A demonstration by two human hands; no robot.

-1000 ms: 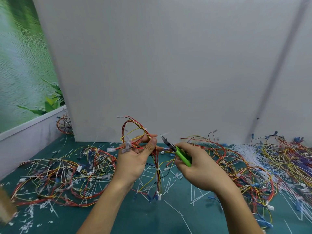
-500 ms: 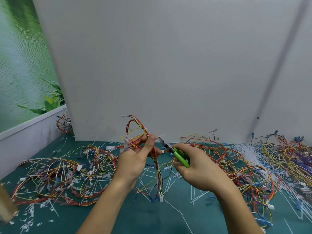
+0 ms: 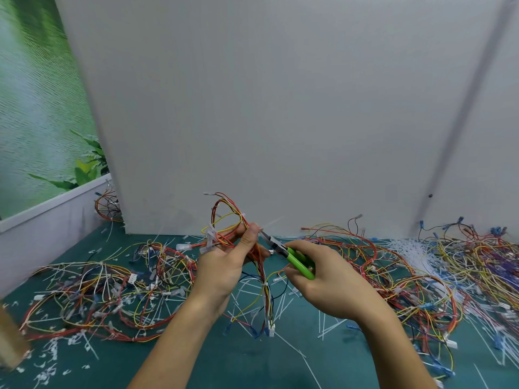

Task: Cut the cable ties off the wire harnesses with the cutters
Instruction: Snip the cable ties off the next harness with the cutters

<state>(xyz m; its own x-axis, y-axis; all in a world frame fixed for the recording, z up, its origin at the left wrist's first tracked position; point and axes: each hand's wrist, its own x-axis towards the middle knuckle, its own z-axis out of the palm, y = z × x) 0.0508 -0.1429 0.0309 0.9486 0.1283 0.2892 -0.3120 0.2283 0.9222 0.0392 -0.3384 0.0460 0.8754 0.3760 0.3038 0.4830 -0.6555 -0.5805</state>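
My left hand (image 3: pixel 224 265) grips a wire harness (image 3: pixel 229 211) of red, yellow and orange wires, lifted above the green mat, thumb pressed against the bundle. A white cable tie (image 3: pixel 271 222) sticks out to the right at the thumb tip. My right hand (image 3: pixel 325 279) holds the green-handled cutters (image 3: pixel 292 256), their dark jaws pointing up-left and touching the harness at that tie beside my left thumb. The harness's lower end hangs down to a white connector (image 3: pixel 271 331) on the mat.
Tangled harnesses lie in a pile at left (image 3: pixel 106 293) and a larger pile at right (image 3: pixel 421 276). Cut white tie pieces (image 3: pixel 50 357) litter the green mat (image 3: pixel 252 366). A grey board (image 3: pixel 280 108) stands upright just behind. A brown object (image 3: pixel 9 343) sits at the left edge.
My left hand has lifted the harness slightly higher. My right hand has moved the cutters left, bringing the jaws from just beside the thumb onto the tie.
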